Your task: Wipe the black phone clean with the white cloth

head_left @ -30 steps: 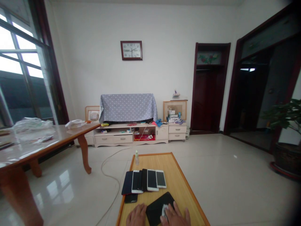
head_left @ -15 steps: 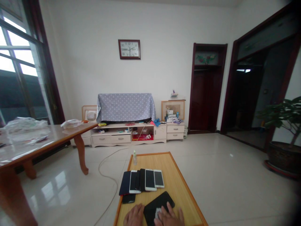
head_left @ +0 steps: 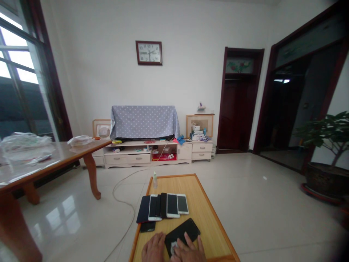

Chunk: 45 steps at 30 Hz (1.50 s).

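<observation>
My left hand (head_left: 153, 248) grips the left edge of a black smartphone (head_left: 182, 230) lying face up on a bamboo-topped low table (head_left: 207, 203). My right hand (head_left: 188, 253) presses a white cloth (head_left: 173, 249) onto the phone's lower corner. Above the hands, a row of several smartphones (head_left: 163, 206) lies overlapping, some with white frames and some black. Another black phone (head_left: 147, 226) lies just below that row. A small clear spray bottle (head_left: 155, 181) stands near the table's far edge.
A white cable (head_left: 120, 196) curves across the tiled floor left of the low table. A larger glossy table (head_left: 54, 156) with plastic bags stands at left. A cabinet (head_left: 141, 156) stands at the far wall, and a potted plant (head_left: 324, 171) at right.
The white cloth under my right hand has slid left and down across the black phone. The whole view has shifted slightly, with the room drifting left and up.
</observation>
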### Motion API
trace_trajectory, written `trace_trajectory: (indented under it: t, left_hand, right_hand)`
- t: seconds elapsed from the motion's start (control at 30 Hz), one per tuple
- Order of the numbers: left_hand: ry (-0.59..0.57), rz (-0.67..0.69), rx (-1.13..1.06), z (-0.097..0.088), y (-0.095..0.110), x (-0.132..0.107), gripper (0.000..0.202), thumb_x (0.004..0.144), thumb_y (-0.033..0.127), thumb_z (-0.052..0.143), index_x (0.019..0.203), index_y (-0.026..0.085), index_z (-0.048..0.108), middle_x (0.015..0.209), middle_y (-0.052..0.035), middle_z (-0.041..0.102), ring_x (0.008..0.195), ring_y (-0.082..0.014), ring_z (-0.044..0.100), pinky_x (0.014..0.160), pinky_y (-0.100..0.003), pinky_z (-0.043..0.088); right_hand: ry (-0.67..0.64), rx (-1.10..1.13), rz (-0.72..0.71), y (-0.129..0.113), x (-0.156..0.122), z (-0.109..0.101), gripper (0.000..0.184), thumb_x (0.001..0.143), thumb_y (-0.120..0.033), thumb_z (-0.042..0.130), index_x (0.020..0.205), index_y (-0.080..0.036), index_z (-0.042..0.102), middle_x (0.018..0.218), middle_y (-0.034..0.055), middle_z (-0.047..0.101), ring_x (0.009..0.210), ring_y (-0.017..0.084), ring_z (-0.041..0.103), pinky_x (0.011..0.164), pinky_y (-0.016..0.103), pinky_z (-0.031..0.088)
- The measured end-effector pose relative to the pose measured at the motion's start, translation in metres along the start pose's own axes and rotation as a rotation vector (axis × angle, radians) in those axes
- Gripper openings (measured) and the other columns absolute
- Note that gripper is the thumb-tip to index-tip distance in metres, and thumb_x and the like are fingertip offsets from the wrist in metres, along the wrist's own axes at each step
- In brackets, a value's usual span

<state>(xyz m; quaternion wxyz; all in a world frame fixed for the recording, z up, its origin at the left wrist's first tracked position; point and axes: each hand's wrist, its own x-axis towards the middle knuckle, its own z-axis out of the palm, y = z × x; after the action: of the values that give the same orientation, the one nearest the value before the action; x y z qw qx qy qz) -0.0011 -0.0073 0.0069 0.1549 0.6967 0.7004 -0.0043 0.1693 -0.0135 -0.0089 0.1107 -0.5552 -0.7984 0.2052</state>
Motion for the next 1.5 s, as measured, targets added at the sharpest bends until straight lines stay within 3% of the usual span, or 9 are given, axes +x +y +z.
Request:
trace_trajectory:
  t: [0.17,0.43,0.63,0.73,0.87,1.07,1.3,1.5]
  left_hand:
    - [0.048,-0.001,-0.024,-0.001,0.002,-0.007,0.082,0.076,0.048,0.049,0.151,0.016,0.041,0.161,-0.0102,0.038,0.151,-0.0295,0.030,0.123,-0.047,0.020]
    - [0.125,0.013,-0.022,0.006,-0.001,-0.011,0.069,0.081,0.029,0.040,0.148,0.016,0.047,0.158,-0.0085,0.044,0.148,-0.0248,0.035,0.122,-0.043,0.022]
    - [0.189,0.039,-0.092,0.018,-0.007,-0.006,0.077,0.075,0.045,0.052,0.146,0.017,0.050,0.156,-0.0105,0.046,0.147,-0.0298,0.035,0.123,-0.043,0.018]
    - [0.181,0.033,-0.105,0.018,-0.008,-0.006,0.070,0.080,0.039,0.046,0.146,0.018,0.050,0.156,-0.0092,0.047,0.147,-0.0272,0.035,0.122,-0.042,0.018]
    - [0.175,0.031,-0.125,0.020,-0.011,-0.006,0.067,0.082,0.036,0.043,0.146,0.019,0.050,0.156,-0.0079,0.046,0.147,-0.0249,0.034,0.123,-0.041,0.016]
    - [0.202,0.058,-0.148,0.024,-0.014,-0.004,0.084,0.069,0.045,0.057,0.147,0.018,0.048,0.157,-0.0099,0.044,0.149,-0.0297,0.031,0.125,-0.042,0.011]
    - [0.208,0.032,-0.134,0.021,-0.009,-0.003,0.069,0.079,0.042,0.048,0.144,0.018,0.052,0.155,-0.0106,0.047,0.147,-0.0282,0.035,0.122,-0.043,0.017]
    - [0.304,0.056,-0.134,0.027,-0.006,-0.004,0.075,0.072,0.045,0.058,0.141,0.016,0.053,0.152,-0.0108,0.051,0.144,-0.0288,0.037,0.123,-0.041,0.016]
  right_hand:
    - [-0.034,-0.005,-0.026,0.005,-0.005,-0.017,0.046,0.103,-0.044,0.029,0.121,-0.042,0.071,0.143,-0.0016,0.059,0.147,0.033,0.034,0.116,0.070,0.007]
    - [-0.004,-0.026,-0.085,-0.018,0.004,-0.007,0.047,0.105,-0.041,0.024,0.133,-0.044,0.062,0.147,-0.0029,0.055,0.146,0.031,0.036,0.116,0.072,0.010]
    - [0.100,-0.105,0.103,-0.026,0.012,-0.016,0.053,0.105,-0.049,0.021,0.141,-0.037,0.058,0.152,0.0003,0.049,0.148,0.033,0.031,0.117,0.070,0.008]
    - [0.029,-0.062,0.038,-0.027,0.012,-0.009,0.051,0.105,-0.048,0.020,0.143,-0.041,0.054,0.153,-0.0028,0.047,0.149,0.032,0.031,0.116,0.073,0.009]
    - [0.001,-0.046,-0.034,-0.019,0.013,-0.008,0.051,0.106,-0.045,0.017,0.141,-0.046,0.054,0.153,-0.0063,0.046,0.150,0.030,0.027,0.116,0.073,0.007]
    - [0.142,-0.166,0.221,0.003,0.024,-0.018,0.056,0.104,-0.052,0.018,0.146,-0.036,0.052,0.156,-0.0007,0.043,0.151,0.033,0.026,0.114,0.074,0.015]
    - [0.007,-0.071,-0.021,-0.014,0.016,-0.005,0.051,0.104,-0.053,0.022,0.143,-0.042,0.053,0.155,-0.0026,0.044,0.149,0.031,0.029,0.117,0.071,0.010]
    - [0.152,-0.115,0.146,0.010,0.026,-0.018,0.049,0.103,-0.042,0.029,0.143,-0.030,0.055,0.156,0.0023,0.044,0.150,0.028,0.030,0.120,0.064,0.009]
